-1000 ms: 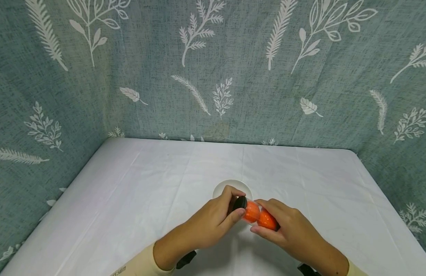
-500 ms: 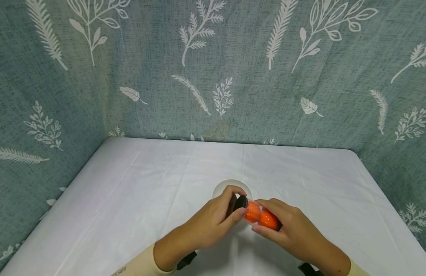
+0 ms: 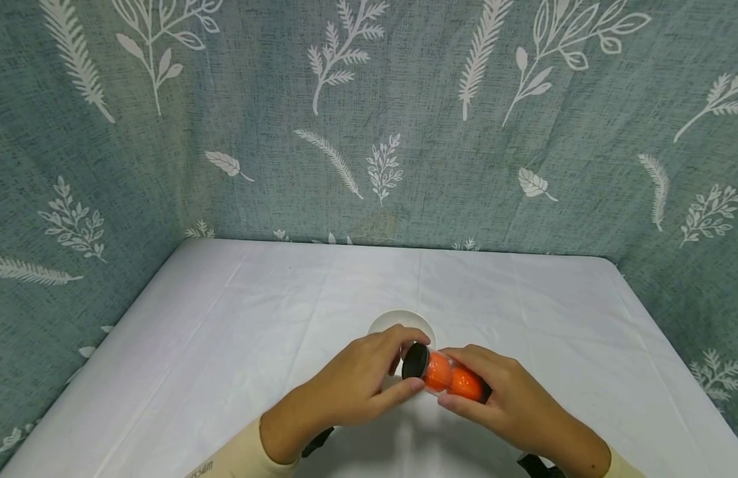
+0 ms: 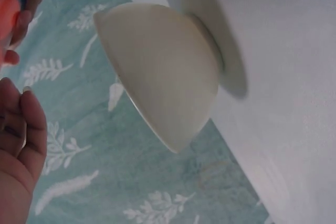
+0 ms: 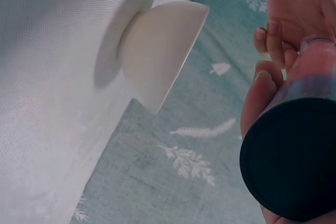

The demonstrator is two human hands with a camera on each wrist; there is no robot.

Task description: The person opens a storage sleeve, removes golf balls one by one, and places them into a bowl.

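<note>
Your right hand (image 3: 512, 405) grips the tube (image 3: 449, 378) low in the centre of the head frame, fingers curled round its right part. The tube lies roughly level, held above the table (image 3: 225, 345), just in front of the bowl (image 3: 385, 321).

Your left hand (image 3: 351, 385) pinches the cap (image 3: 414, 362) at the tube's left end, thumb below, fingers over the top.

The tube is clear plastic with two orange balls (image 3: 466, 383) showing side by side inside; the cap is a black disc. The right wrist view shows the cap (image 5: 291, 161) face-on at lower right, with the tube wall behind it.

Your right hand covers the tube's far end, so you can't tell its full length. Your left hand hides most of the white bowl in the head view. The left wrist view shows only an orange blur at the upper left edge. Can't tell whether the cap is seated or loose.
</note>
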